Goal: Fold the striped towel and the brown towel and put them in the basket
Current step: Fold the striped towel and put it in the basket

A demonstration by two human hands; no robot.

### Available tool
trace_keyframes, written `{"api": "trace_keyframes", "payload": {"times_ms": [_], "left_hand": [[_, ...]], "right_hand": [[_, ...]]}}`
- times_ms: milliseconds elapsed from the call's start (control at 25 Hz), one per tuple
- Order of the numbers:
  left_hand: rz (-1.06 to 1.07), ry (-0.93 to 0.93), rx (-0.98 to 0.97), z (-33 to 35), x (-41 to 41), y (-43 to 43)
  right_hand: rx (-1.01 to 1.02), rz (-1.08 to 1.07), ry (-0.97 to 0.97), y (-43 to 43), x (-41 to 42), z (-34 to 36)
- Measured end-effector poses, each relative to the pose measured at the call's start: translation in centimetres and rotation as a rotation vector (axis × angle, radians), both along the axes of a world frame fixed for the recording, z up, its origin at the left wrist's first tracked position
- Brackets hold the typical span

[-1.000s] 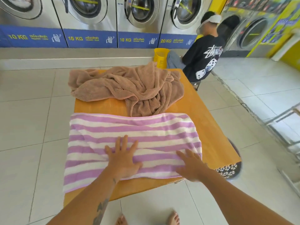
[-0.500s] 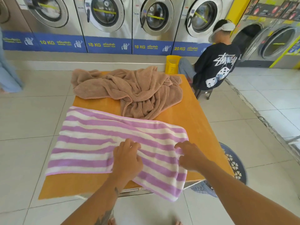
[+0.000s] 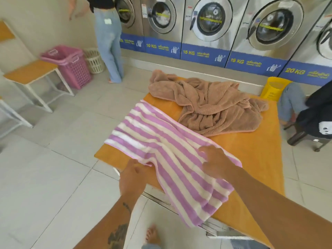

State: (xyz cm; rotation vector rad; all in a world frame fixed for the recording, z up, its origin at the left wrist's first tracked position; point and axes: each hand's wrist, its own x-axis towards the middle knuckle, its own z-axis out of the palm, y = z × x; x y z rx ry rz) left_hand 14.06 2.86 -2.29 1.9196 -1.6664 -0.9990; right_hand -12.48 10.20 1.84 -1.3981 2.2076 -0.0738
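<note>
The purple-and-white striped towel (image 3: pixel 161 141) lies slantwise on the orange table (image 3: pixel 260 159), and its near end hangs over the table's front edge. My left hand (image 3: pixel 133 175) pinches the towel's near long edge at the table's front. My right hand (image 3: pixel 215 159) rests on top of the towel further right with its fingers spread and loosely bent. The brown towel (image 3: pixel 212 105) sits crumpled in a heap on the far half of the table, apart from both hands.
A pink basket (image 3: pixel 70 65) and a white basket (image 3: pixel 95 60) stand at far left beside a standing person (image 3: pixel 109 42). A yellow basket (image 3: pixel 273 88) and a seated person (image 3: pixel 314 108) are at right. Washing machines (image 3: pixel 212 24) line the back wall. A bench (image 3: pixel 30 72) is left.
The striped towel has turned from lying square to slanting, its near end sliding off the front edge. My left hand went from lying flat on it to pinching its edge. The view swung left.
</note>
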Motion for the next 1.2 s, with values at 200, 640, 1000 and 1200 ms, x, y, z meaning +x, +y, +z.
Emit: {"api": "trace_keyframes", "payload": {"times_ms": [200, 640, 1000, 1200], "left_hand": [[0.064, 0.102, 0.055, -0.5, -1.7, -1.7], [-0.242, -0.367, -0.132, -4.2, -2.4, -5.1], [-0.229, -0.110, -0.388, -1.8, 0.6, -8.2], [-0.285, -0.115, -0.625, 3.1, -0.9, -9.8]], "right_hand": [[-0.006, 0.052, -0.075, -5.9, 0.2, 1.0], [-0.051, 0.145, 0.061, -17.7, 0.5, -2.3], [-0.073, 0.195, -0.102, -17.6, -0.2, 0.2], [-0.054, 0.121, -0.187, -13.8, -4.9, 2.9]]}}
